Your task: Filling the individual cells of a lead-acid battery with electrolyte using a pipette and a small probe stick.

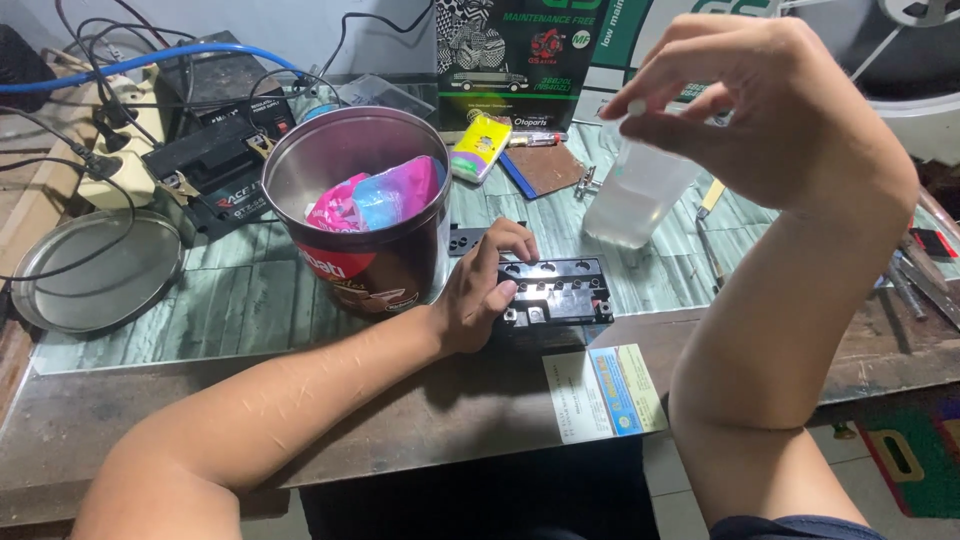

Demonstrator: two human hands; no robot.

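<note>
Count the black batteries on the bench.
3. One small black battery sits under the left hand; two more, the clipped black battery and the rear black battery, lie at back left. Others may be hidden.

The scene was evenly and fairly brightly lit from overhead. Soft glare sat on the round metal lid (95,268) at nine o'clock and inside the tin's rim (355,135). Faint shadows fell toward six o'clock. The raised right hand (760,105) at one o'clock looked slightly motion-blurred, and the edges bowed mildly.
</note>
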